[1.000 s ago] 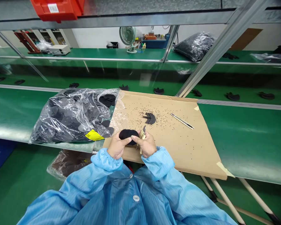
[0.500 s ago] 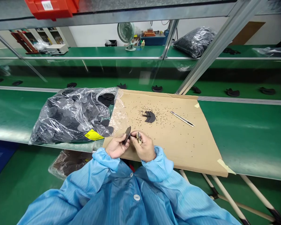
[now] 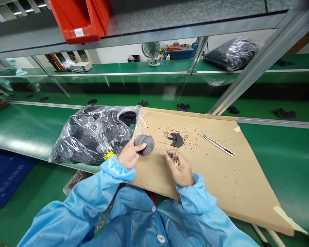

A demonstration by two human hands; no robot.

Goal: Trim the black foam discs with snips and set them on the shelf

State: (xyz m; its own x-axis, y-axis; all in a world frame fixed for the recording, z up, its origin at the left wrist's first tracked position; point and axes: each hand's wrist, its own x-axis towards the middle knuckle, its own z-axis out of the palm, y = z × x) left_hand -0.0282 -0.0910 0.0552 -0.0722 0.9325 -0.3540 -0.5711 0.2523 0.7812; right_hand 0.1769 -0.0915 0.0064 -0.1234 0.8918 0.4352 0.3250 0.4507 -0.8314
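Grey discs (image 3: pixel 145 144), overlapping like a small fan, lie in the left hand (image 3: pixel 130 154), just above the near left part of the cardboard sheet (image 3: pixel 206 178). From where I watch, that hand reaches forward and inward from its blue sleeve, its thumb laid across the upper faces. The right hand (image 3: pixel 182 168) hovers over the sheet, knuckles outward, fingertips angled towards the discs but well apart from them.

Half a second ago I had both hands together with the discs edge-on between them; now the hands have parted and the flat faces turn up to me.

I read the left fingers as closed on the discs, thumb on top and the rest underneath. The right fingers are curled round a small tool (image 3: pixel 175 159) with a pale body and a metallic end; it is too small and blurred for me to name fairly.

Beyond the hands, black curved pieces (image 3: pixel 177 140) rest on the sheet among scattered dark specks, with a slim cutter-like strip (image 3: pixel 218 145) to their right. Left of the sheet, a clear bag (image 3: pixel 95 132) of dark discs sits on the green bench (image 3: pixel 267 144).
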